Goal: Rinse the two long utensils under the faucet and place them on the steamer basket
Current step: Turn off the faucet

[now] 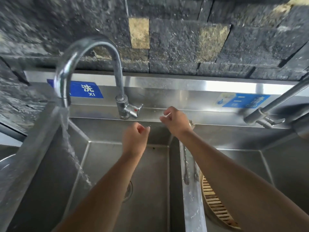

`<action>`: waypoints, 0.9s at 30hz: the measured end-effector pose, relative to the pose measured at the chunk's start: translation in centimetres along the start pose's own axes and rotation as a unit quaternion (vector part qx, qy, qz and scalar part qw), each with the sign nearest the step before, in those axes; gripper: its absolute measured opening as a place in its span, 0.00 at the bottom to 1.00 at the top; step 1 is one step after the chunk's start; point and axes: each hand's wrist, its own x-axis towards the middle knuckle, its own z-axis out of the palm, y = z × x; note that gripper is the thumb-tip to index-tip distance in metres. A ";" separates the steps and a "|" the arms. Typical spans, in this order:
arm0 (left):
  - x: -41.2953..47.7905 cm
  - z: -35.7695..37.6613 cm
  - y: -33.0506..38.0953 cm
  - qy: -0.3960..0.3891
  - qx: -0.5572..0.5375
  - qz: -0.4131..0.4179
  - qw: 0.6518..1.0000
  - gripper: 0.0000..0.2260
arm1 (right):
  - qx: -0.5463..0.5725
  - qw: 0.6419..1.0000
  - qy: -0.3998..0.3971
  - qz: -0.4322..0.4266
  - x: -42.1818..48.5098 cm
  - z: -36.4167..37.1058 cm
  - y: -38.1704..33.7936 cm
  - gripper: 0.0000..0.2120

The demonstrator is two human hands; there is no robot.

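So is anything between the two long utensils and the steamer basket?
Nothing visible. The utensils lie along the divider, right beside the steamer basket in the right basin; only the right forearm crosses above them.

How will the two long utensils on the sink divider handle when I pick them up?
The long utensils look metal, so likely stiff. They lie on the wet sink divider, so probably slippery. Slim, they might slide off that narrow ridge if nudged.

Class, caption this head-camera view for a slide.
The faucet runs; left hand and right hand hover curled, empty; two long utensils lie on the divider by the steamer basket.
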 end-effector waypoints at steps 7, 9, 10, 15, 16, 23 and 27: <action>6.6 -6.1 -0.7 0.086 0.014 0.067 0.994 0.13 | 0.066 0.998 -0.022 -0.001 0.6 4.8 -4.1 0.25; 8.2 -6.7 -1.2 0.073 0.013 0.078 0.994 0.17 | 0.066 0.997 -0.019 -0.024 0.9 6.2 -4.5 0.28; 8.7 -6.7 -1.1 0.060 0.004 0.076 0.995 0.20 | 0.069 0.997 -0.018 -0.032 1.0 6.7 -4.6 0.30; 11.8 -5.7 -1.2 -0.049 -0.021 0.111 0.992 0.27 | 0.176 0.984 -0.002 -0.027 2.1 9.6 -5.9 0.21; 12.0 -5.3 -1.3 -0.039 -0.018 0.120 0.992 0.24 | 0.215 0.976 0.002 -0.019 2.2 9.9 -5.9 0.18; 13.1 -4.9 -2.9 0.013 0.003 0.193 0.981 0.11 | 0.295 0.955 0.011 0.001 3.0 11.3 -5.7 0.14; 13.6 -5.1 -3.3 0.008 0.017 0.212 0.977 0.11 | 0.284 0.959 0.011 0.025 3.3 11.3 -6.1 0.13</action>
